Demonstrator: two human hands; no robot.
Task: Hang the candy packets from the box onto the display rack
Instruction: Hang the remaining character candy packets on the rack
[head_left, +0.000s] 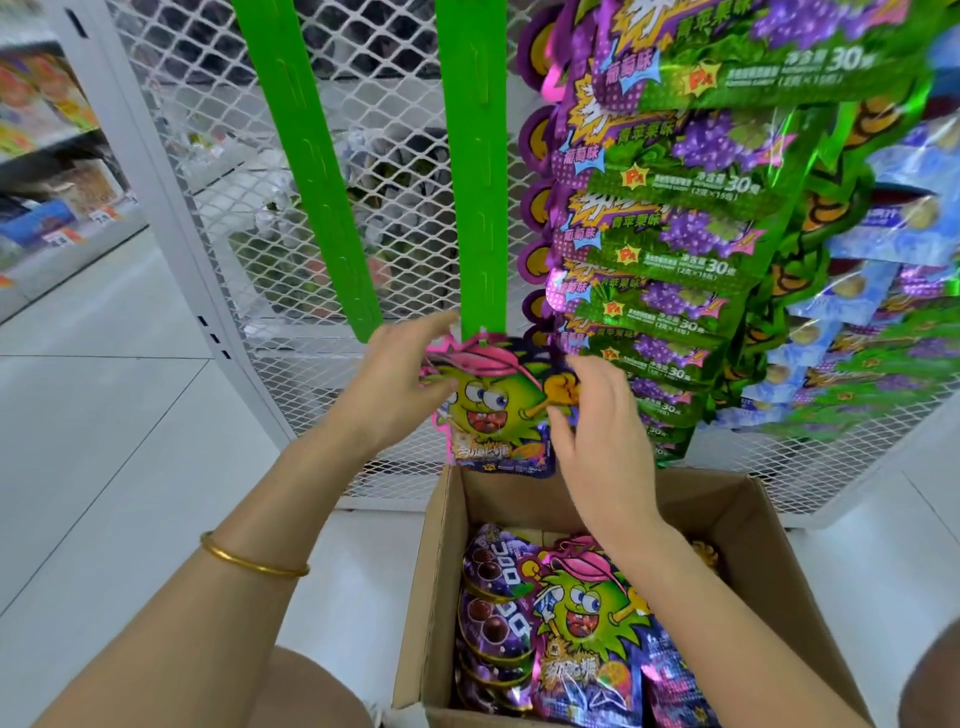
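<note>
A packet (496, 410) with a green cartoon face hangs at the centre of the frame, its top tab against the bottom end of the right green strip (478, 166). The left hand (400, 384) pinches the packet's left edge, thumb on the front and index finger stretched up towards the strip. The right hand (597, 431), back to the camera, has its fingertips on the packet's right edge; motion blur hides whether it grasps the packet or only touches it. A gold bangle (249, 561) sits on the left forearm, lower left.

A second green strip (306, 171) slants down left of the first, and both lie in front of a white mesh panel (208, 156). At upper right, a column of hung packets (675, 208) in green and purple overlaps down to mid-frame, with blue ones (883, 244) beside them at the right edge.

At the bottom centre stands an open cardboard box (431, 571), just below the hands. In it lie more packets (587, 623), one with the same green face, and purple ones (493, 597) stacked at its left. Stocked shelves (47, 156) show blurred at upper left, above a white tiled floor (104, 415).
</note>
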